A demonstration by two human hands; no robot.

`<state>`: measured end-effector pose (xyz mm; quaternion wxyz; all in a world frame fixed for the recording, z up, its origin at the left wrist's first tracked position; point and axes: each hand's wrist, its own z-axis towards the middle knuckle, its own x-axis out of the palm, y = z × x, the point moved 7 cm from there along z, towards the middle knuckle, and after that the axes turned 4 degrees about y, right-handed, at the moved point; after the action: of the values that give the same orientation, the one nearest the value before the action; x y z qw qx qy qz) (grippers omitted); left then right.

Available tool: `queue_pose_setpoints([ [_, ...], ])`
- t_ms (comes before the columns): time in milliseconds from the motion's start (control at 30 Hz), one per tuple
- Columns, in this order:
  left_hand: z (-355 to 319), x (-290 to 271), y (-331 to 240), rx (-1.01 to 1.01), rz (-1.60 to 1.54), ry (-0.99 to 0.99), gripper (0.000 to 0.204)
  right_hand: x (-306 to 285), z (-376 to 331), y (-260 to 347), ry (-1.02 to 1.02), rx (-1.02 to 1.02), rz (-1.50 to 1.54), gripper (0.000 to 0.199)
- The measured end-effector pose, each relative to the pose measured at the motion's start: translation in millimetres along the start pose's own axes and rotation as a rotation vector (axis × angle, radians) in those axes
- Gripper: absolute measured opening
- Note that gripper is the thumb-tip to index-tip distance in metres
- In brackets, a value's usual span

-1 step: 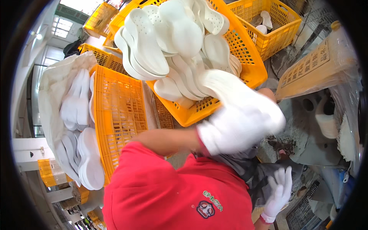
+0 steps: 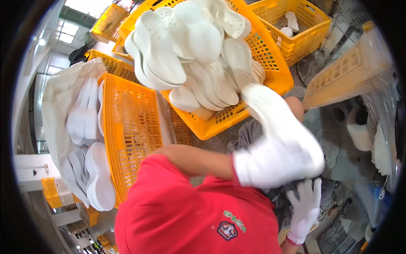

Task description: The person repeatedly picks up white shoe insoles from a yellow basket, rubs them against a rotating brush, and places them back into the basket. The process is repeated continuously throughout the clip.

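Observation:
My left hand (image 2: 270, 165), in a white glove, reaches across from the left and is closed around the near end of a white shoe sole (image 2: 275, 110). Motion blurs the fingers. The far end of that sole overlaps the front right edge of a heaped pile of white shoe soles (image 2: 203, 38) in a tilted orange crate (image 2: 281, 78). Below it at right, my right hand (image 2: 305, 207), also gloved, is open with its fingers spread and holds nothing.
At left, an orange crate (image 2: 133, 127) stands beside a white sack (image 2: 55, 101) and more stacked soles (image 2: 99, 173). A yellow crate (image 2: 308, 34) with a few pieces sits far right. A plastic-wrapped cardboard box (image 2: 338, 76) rises at right, with a black crate (image 2: 338, 235) low down.
My left hand has moved right and toward me, drawing the sole partly away from the pile. My right hand has shifted slightly, its fingers spreading wider.

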<state>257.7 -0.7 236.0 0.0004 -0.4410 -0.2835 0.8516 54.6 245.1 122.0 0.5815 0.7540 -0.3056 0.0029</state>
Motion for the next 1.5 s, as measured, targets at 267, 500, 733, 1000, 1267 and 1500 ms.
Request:
queue_pose_setpoints([
  [267, 55, 181, -52, 0.048, -0.656, 0.153, 0.049, -59, -64, 84, -0.977, -0.133, -0.725, 0.036],
  [500, 101, 311, -84, -1.096, -1.89, 0.311, 0.039, -6, -52, 87, -0.782, -0.28, -0.473, 0.065],
  [733, 187, 393, -44, -0.126, -0.903, 0.475, 0.042, -69, 54, 152, -0.781, -0.41, -0.859, 0.048],
  [1000, 164, 335, 97, -0.614, -0.145, 0.908, 0.08, -109, 141, 137, -0.673, -0.254, -0.391, 0.038],
  [1267, 134, 278, 30, -0.468, -0.767, 0.807, 0.095, -142, 189, 147, -0.607, -0.199, -0.895, 0.039],
  [1500, 132, 345, -46, -0.795, -1.741, 0.166, 0.045, -69, 96, 133, -0.46, -0.104, -0.685, 0.078],
])
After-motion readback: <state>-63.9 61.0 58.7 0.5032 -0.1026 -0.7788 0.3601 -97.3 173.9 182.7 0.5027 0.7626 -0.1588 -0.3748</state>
